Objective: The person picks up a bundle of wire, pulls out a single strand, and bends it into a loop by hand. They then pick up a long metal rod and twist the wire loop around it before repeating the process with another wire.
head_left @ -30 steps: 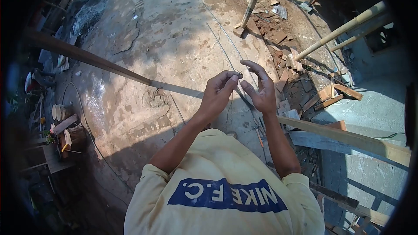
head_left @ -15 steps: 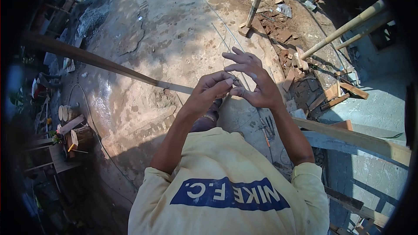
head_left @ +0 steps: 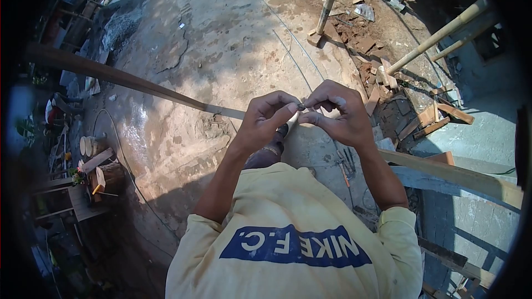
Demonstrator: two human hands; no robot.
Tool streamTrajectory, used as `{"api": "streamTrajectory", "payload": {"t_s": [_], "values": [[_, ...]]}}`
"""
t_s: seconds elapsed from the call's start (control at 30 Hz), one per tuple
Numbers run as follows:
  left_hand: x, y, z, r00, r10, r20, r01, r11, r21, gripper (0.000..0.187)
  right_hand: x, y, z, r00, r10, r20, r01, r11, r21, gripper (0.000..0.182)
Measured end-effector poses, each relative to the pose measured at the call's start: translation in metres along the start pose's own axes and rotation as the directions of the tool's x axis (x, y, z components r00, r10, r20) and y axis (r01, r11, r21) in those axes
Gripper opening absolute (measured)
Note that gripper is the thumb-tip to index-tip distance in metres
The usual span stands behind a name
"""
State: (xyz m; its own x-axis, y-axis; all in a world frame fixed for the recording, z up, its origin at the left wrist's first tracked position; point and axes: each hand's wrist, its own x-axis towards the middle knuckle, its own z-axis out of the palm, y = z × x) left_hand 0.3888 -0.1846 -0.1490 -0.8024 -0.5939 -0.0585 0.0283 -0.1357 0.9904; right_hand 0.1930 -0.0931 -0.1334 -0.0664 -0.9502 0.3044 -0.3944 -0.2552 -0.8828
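Observation:
In the head view my left hand (head_left: 265, 119) is closed, its thumb and forefinger pinching a small dark piece (head_left: 301, 107). It is too small to tell what kind of thing it is. From the other side my right hand (head_left: 343, 115) meets it, thumb and forefinger pinched at the same piece. Both hands are raised in front of my yellow shirt, fingertips nearly touching. Past them, two long thin rods (head_left: 293, 61) lie on the concrete floor. Several hand tools (head_left: 346, 167) lie on the ground below my right forearm.
A dark post (head_left: 133, 82) slants in from the left. Bamboo poles (head_left: 438, 36) and broken bricks (head_left: 363, 44) stand and lie at the right. A timber beam (head_left: 454, 174) crosses near my right elbow. Cut logs (head_left: 108, 177) and a cable (head_left: 119, 144) are at the left.
My right hand's spread fingers have curled in, and its thumb and forefinger have come to the small piece. My left hand keeps its pinch, almost in the same place.

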Motion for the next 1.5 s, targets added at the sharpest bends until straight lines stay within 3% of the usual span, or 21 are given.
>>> {"api": "streamTrajectory", "payload": {"t_s": [0.07, 0.37, 0.57, 0.9, 1.23, 1.5], "values": [[0.001, -0.006, 0.002, 0.999, 0.049, -0.022, -0.050, 0.998, -0.025, 0.016, -0.001, -0.008, -0.003, 0.991, -0.113, -0.069, 0.105, 0.989, -0.104, 0.024], [-0.001, -0.002, 0.017, 0.988, 0.151, -0.030, -0.153, 0.979, -0.136, 0.021, -0.004, -0.010, 0.013, 0.900, -0.290, -0.327, 0.255, 0.956, -0.148, 0.031], [-0.005, 0.005, 0.018, 0.982, 0.188, 0.010, -0.183, 0.967, -0.179, 0.026, -0.006, -0.011, 0.023, 0.861, -0.259, -0.437, 0.218, 0.966, -0.142, 0.026], [-0.011, 0.008, 0.017, 0.974, 0.228, -0.012, -0.227, 0.973, 0.027, 0.022, -0.005, -0.020, 0.025, 0.875, -0.212, -0.435, 0.187, 0.977, -0.102, 0.022], [-0.006, 0.012, 0.027, 0.955, 0.284, -0.085, -0.279, 0.958, 0.073, 0.016, -0.007, -0.022, 0.019, 0.865, -0.285, -0.413, 0.189, 0.948, -0.257, 0.022], [-0.005, 0.020, 0.018, 0.965, 0.261, 0.005, -0.256, 0.943, 0.215, 0.015, -0.008, -0.023, 0.003, 0.903, -0.315, -0.292, 0.239, 0.933, -0.268, 0.023]]}}
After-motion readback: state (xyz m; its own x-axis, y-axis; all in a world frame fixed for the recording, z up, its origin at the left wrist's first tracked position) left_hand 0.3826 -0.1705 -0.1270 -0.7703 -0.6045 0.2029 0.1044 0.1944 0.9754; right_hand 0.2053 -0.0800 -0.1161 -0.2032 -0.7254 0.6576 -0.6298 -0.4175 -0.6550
